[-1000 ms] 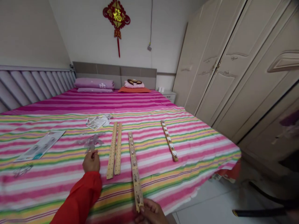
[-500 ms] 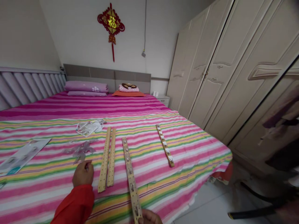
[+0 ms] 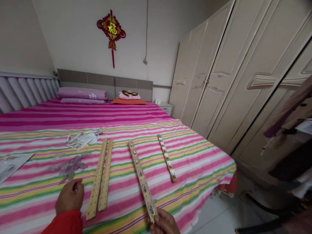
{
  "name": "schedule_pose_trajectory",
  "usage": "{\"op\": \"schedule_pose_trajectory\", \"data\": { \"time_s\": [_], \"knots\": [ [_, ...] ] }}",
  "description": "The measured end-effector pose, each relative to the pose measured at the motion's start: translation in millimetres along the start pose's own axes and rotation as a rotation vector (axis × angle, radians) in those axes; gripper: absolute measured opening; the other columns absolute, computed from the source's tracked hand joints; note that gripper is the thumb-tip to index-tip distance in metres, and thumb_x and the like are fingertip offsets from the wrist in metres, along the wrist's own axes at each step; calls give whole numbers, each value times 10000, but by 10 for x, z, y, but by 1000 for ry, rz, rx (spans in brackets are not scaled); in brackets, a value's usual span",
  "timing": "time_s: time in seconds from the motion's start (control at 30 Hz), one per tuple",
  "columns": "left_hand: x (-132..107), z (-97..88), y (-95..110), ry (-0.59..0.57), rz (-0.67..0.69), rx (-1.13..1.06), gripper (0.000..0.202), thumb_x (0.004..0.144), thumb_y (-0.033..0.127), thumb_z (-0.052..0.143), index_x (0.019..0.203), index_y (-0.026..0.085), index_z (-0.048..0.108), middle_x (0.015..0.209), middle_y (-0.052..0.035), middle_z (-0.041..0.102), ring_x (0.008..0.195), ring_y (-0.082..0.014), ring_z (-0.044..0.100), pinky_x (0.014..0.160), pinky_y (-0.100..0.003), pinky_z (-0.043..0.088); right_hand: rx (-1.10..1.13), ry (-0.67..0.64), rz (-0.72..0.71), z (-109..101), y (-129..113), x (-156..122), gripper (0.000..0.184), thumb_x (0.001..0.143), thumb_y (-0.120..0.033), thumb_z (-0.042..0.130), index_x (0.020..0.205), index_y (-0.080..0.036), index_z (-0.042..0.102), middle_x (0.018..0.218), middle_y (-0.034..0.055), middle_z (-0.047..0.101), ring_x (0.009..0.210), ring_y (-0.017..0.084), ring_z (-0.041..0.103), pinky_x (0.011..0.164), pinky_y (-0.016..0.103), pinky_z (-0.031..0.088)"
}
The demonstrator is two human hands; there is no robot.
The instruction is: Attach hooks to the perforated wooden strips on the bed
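Observation:
My right hand [image 3: 163, 222] grips the near end of a long wooden strip with metal hooks [image 3: 141, 175], and the strip is tilted to the left above the striped bedspread [image 3: 202, 156]. My left hand [image 3: 70, 200], in a red sleeve, is closed in a pinch beside a small heap of clear plastic hooks [image 3: 67, 167]; what it pinches is too small to name. Two plain perforated wooden strips [image 3: 100, 177] lie side by side between my hands. A second hooked strip [image 3: 166, 157] lies farther right.
Torn plastic packets [image 3: 80, 139] lie beyond the strips and a printed card [image 3: 11, 162] at the left edge. Pillows [image 3: 81, 94] sit at the headboard. A cream wardrobe [image 3: 234, 78] lines the right wall, with tiled floor [image 3: 214, 211] beside the bed.
The hooked strip in my right hand has lifted and swung left. The view has shifted right, so everything on the bed has slid left and down. My left hand has stayed by the plastic hooks.

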State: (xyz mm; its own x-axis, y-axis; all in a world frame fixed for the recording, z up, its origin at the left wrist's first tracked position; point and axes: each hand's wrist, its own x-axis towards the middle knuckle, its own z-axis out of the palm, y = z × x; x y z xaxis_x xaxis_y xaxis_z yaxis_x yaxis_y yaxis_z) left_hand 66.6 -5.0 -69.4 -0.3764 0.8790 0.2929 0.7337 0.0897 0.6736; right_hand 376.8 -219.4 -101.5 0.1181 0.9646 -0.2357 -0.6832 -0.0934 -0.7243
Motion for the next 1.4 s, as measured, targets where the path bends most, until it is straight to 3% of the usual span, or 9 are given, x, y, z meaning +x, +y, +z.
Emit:
{"op": "schedule_pose_trajectory", "data": {
  "time_s": [0.2, 0.33, 0.7, 0.93, 1.17, 1.4],
  "knots": [
    [-14, -69, 92, 6, -5, -34, 200, 677, 322, 497, 783, 227, 638, 820, -53, 625, 716, -222, 576, 603, -313, 442, -15, 101, -147, 17, -443, 182, 304, 629, -291, 811, 846, -95, 726, 728, 84, 696, 547, 111, 585, 551, 222, 475],
    [-24, -126, 159, -16, -25, -69, 168, 665, 302, 495, 744, 232, 626, 783, -49, 628, 714, -231, 581, 617, -324, 451, -17, 130, -192, -36, -589, 286, 237, 649, -281, 800, 787, -108, 716, 742, 82, 698, 568, 118, 593, 564, 224, 491],
    [10, 5, -1, 3, 13, 41, 250, 688, 345, 487, 828, 210, 644, 829, -67, 619, 693, -228, 568, 578, -328, 433, 71, 201, -238, -188, -656, 446, 223, 638, -258, 809, 784, -120, 712, 741, 64, 699, 629, 133, 618, 619, 238, 526],
    [-74, 20, 44, 64, 47, 67, 272, 758, 371, 440, 874, 220, 633, 882, -49, 623, 721, -208, 567, 605, -314, 422, 106, 211, -252, -237, -710, 468, 250, 633, -263, 820, 798, -102, 723, 748, 70, 716, 634, 117, 632, 633, 207, 542],
    [-8, -17, 22, -57, -3, 113, 277, 728, 339, 490, 909, 198, 647, 884, -46, 620, 732, -197, 567, 589, -285, 421, 166, 268, -240, -288, -685, 469, 264, 593, -246, 844, 774, -89, 731, 780, 88, 739, 662, 141, 674, 713, 233, 578],
    [-7, -34, 60, -2, -33, 50, 173, 684, 290, 542, 809, 237, 649, 818, -7, 615, 670, -175, 533, 568, -272, 418, 123, 310, -248, -358, -733, 475, 247, 546, -197, 863, 732, -114, 724, 732, 45, 731, 679, 151, 690, 711, 225, 591]
  ]
}}
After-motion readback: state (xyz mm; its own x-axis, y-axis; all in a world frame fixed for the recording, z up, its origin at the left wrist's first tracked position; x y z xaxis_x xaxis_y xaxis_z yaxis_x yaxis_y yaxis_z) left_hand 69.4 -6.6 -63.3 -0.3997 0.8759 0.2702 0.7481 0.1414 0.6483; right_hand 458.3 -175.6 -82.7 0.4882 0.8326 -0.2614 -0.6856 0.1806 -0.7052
